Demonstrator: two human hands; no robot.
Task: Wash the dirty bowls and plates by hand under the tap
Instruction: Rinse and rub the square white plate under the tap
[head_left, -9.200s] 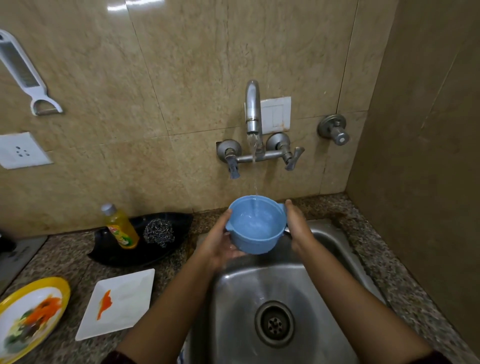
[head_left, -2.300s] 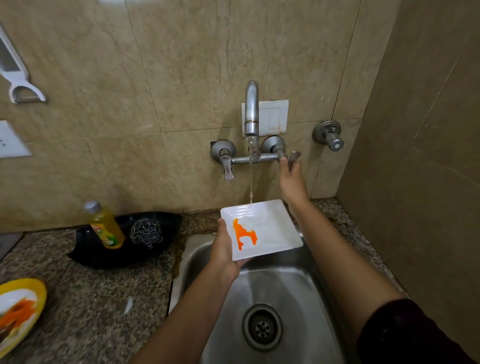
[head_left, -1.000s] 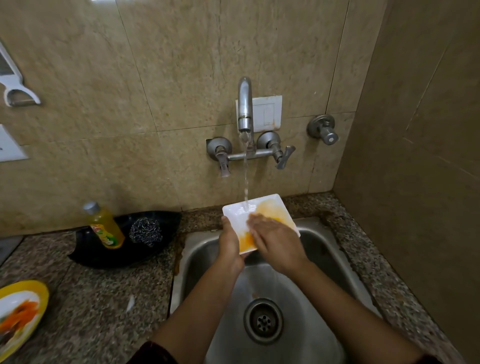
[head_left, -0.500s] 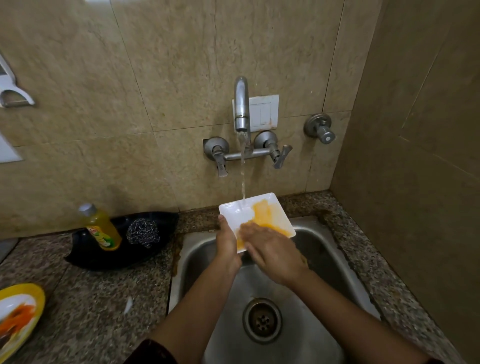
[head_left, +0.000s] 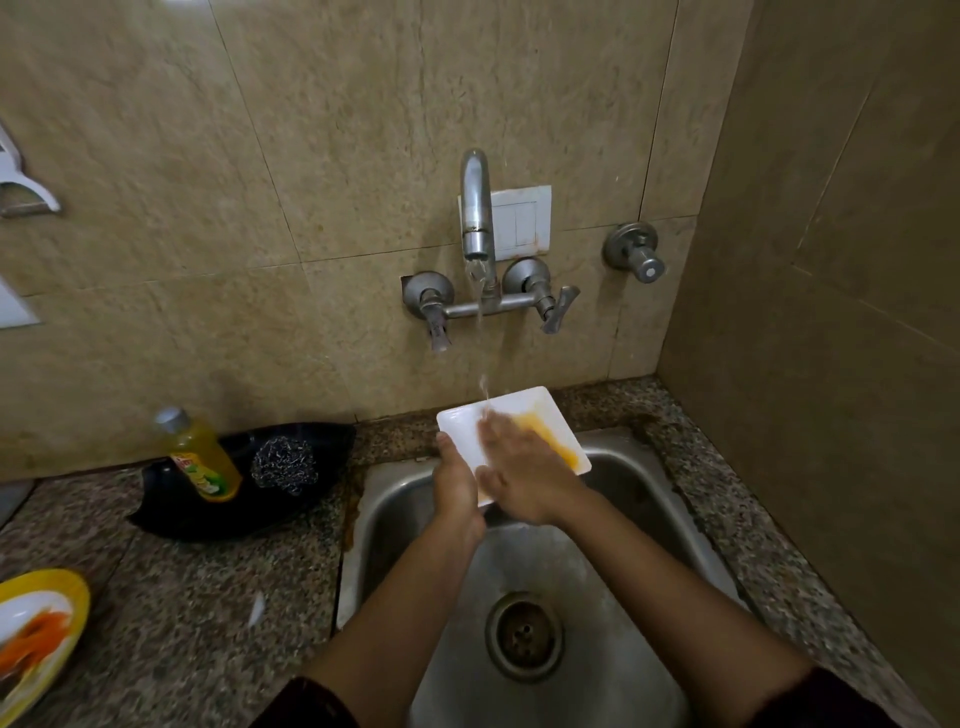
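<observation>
While water falls, left hand fingers round the plate, right hand flat, now farther up it.

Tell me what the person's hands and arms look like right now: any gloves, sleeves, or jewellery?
No gloves: the left hand and right hand are bare, with no ring, watch or bracelet showing, though the right fingertips are blurred. The forearms are uncovered. A dark maroon left sleeve and right sleeve show only at the frame's bottom edge.
</observation>
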